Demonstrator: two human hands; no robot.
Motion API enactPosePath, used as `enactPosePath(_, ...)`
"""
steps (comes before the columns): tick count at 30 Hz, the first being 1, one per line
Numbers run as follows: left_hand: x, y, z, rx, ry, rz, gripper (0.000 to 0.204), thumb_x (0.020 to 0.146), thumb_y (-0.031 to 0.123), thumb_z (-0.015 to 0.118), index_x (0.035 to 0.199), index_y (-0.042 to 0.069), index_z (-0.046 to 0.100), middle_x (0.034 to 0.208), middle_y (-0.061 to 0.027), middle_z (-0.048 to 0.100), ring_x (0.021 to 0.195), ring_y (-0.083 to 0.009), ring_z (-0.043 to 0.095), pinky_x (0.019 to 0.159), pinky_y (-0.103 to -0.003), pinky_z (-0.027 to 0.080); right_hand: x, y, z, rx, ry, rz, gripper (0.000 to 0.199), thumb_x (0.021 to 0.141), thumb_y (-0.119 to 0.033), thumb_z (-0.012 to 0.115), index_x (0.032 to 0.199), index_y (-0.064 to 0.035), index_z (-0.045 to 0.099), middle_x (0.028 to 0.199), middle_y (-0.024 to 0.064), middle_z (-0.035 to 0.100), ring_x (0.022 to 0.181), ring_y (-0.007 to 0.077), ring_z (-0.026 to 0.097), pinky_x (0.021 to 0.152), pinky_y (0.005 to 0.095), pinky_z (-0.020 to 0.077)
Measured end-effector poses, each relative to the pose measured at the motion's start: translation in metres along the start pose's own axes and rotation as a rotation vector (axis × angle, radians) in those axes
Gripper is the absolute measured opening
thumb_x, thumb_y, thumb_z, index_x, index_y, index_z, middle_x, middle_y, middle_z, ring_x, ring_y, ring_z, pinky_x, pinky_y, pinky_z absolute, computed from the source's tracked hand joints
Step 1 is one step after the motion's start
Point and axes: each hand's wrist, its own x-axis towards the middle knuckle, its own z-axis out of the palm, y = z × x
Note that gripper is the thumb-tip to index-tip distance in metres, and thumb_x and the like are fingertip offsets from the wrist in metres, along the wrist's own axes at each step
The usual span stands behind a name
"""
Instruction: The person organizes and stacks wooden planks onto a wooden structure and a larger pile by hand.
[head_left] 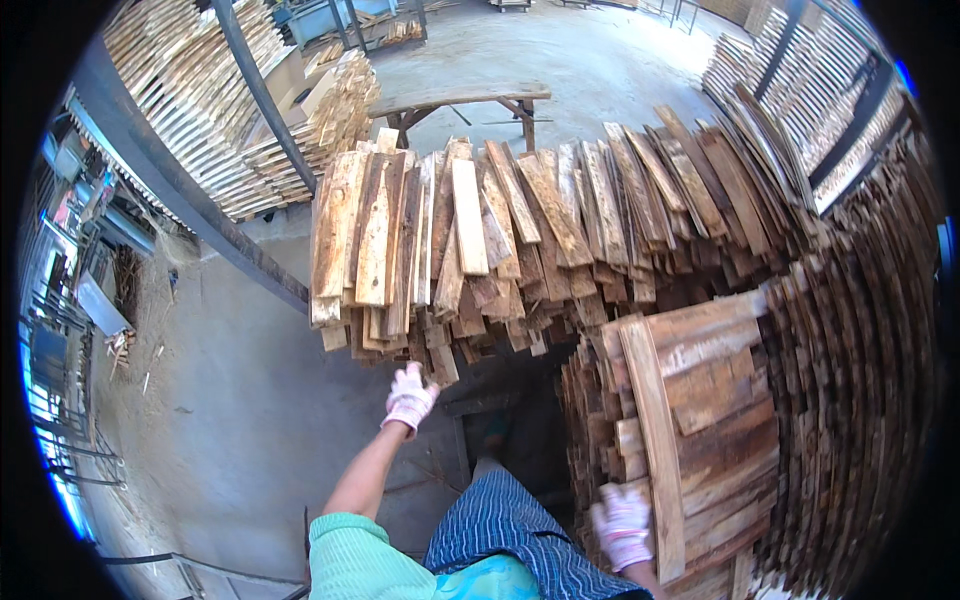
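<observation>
My left hand (408, 399), in a pale pinkish work glove, reaches forward to the lower ends of a heap of rough wooden boards (468, 218). Its fingers are apart, close to a board end (441, 364); whether they touch it I cannot tell. At the lower right, my right hand (622, 525), gloved alike, is by the left side of a stack of boards (725, 440). Its fingers look spread, with nothing visible in them. Right beside that hand, one long pale plank (655, 445) lies across the stack's top boards.
A tall wall of stacked boards (850, 400) rises on the right. Dark metal posts (180, 190) stand at the left before more lumber stacks (180, 90). Beyond the heap is a wooden trestle (460, 100) on the concrete floor (240, 390).
</observation>
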Motion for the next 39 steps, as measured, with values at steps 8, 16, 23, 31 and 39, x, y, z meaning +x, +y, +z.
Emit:
enactPosePath(8, 0.175, 0.056, -0.028, 0.406, 0.118, -0.091, 0.096, 0.084, 0.053, 0.075, 0.159, 0.018, 0.026, 0.148, -0.0222, 0.044, 0.131, -0.0435, 0.047, 0.102, -0.058, 0.041, 0.080, -0.041, 0.122, 0.705, -0.869, 0.276, 0.047, 0.099, -0.044, 0.059, 0.114, -0.0014, 0.071, 0.111, 0.0121, 0.073, 0.102, 0.0229, 0.069, 0.089, 0.0371, 0.0528)
enactPosePath(16, 0.264, 0.030, -0.022, 0.570, -0.067, -0.068, 0.064, 0.098, 0.026, 0.058, 0.154, 0.012, 0.030, 0.130, -0.0183, 0.062, 0.106, -0.0367, 0.068, 0.079, -0.053, 0.056, 0.143, -0.068, 0.082, 0.676, -0.768, 0.450, 0.048, 0.099, -0.045, 0.058, 0.115, -0.0019, 0.070, 0.112, 0.0120, 0.073, 0.103, 0.0234, 0.068, 0.090, 0.0376, 0.0525)
enactPosePath(23, 0.214, 0.045, -0.101, 0.104, -0.146, 0.002, 0.076, 0.093, 0.023, 0.058, 0.158, 0.006, 0.022, 0.146, -0.0241, 0.052, 0.126, -0.0394, 0.059, 0.104, -0.050, 0.048, 0.179, -0.080, 0.077, 0.676, -0.735, 0.452, 0.049, 0.099, -0.046, 0.058, 0.116, -0.0023, 0.070, 0.112, 0.0120, 0.073, 0.103, 0.0238, 0.068, 0.090, 0.0381, 0.0521)
enactPosePath(31, 0.194, 0.013, -0.145, -0.790, 0.112, 0.242, 0.064, 0.088, 0.006, 0.069, 0.146, -0.003, 0.043, 0.142, -0.0191, 0.057, 0.130, -0.0257, 0.056, 0.111, -0.033, 0.041, 0.220, -0.097, 0.068, 0.656, -0.720, 0.423, 0.050, 0.099, -0.048, 0.058, 0.117, -0.0028, 0.069, 0.113, 0.0120, 0.072, 0.103, 0.0242, 0.067, 0.091, 0.0386, 0.0518)
enactPosePath(39, 0.236, 0.059, -0.081, -0.136, 0.205, -0.180, 0.074, 0.091, 0.039, 0.065, 0.156, 0.027, 0.033, 0.163, -0.0270, 0.018, 0.150, -0.0536, 0.015, 0.112, -0.069, 0.031, 0.232, -0.103, 0.057, 0.654, -0.688, 0.392, 0.051, 0.099, -0.049, 0.057, 0.119, -0.0033, 0.068, 0.113, 0.0119, 0.072, 0.104, 0.0246, 0.067, 0.092, 0.0391, 0.0514)
